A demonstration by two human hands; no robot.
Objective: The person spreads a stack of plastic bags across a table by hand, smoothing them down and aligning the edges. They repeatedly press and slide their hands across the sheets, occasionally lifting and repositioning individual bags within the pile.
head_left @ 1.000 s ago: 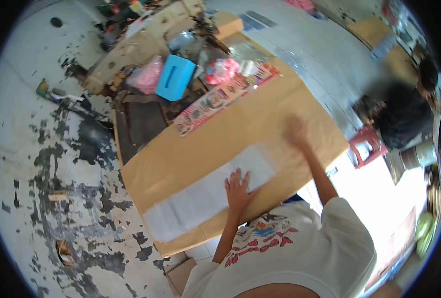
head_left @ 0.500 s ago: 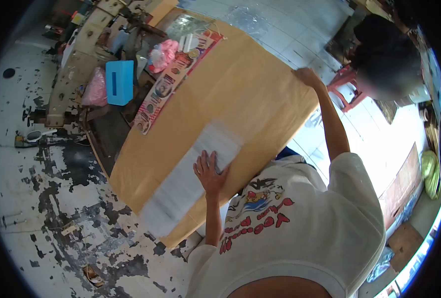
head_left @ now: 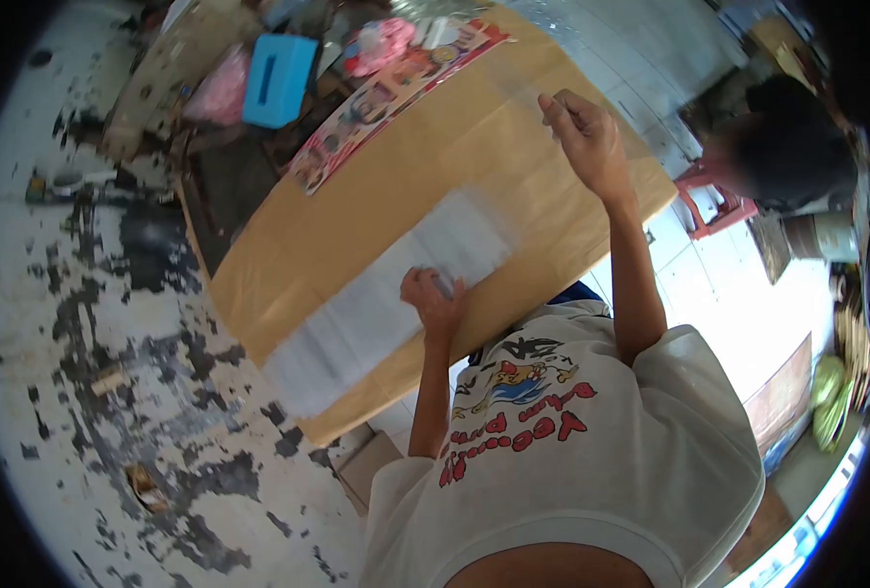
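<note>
A long whitish-grey strip (head_left: 356, 338), perhaps a stack of thin plastic, lies slantwise on the brown paper-like table covering (head_left: 435, 147). My left hand (head_left: 435, 302) rests on the strip near its right-hand edge, fingers bent and thumb held apart. Raised over the far right part of the table is my right hand (head_left: 587, 142), its thumb and fingers pinched together. A faint, see-through smear shows beside its fingertips; what it is I cannot make out.
Along the table's far side lie a printed red-and-white banner (head_left: 386, 103), a pink bundle (head_left: 384, 44) and a blue box (head_left: 280, 80) with a slot. A machine frame (head_left: 175, 73) stands behind. A red stool (head_left: 714, 201) and a dark-haired person (head_left: 793, 142) are at the right.
My right hand has left the table's right edge and moved left and up, now pinched. My left hand stays on the strip, fingers more bent. The view has shifted.
</note>
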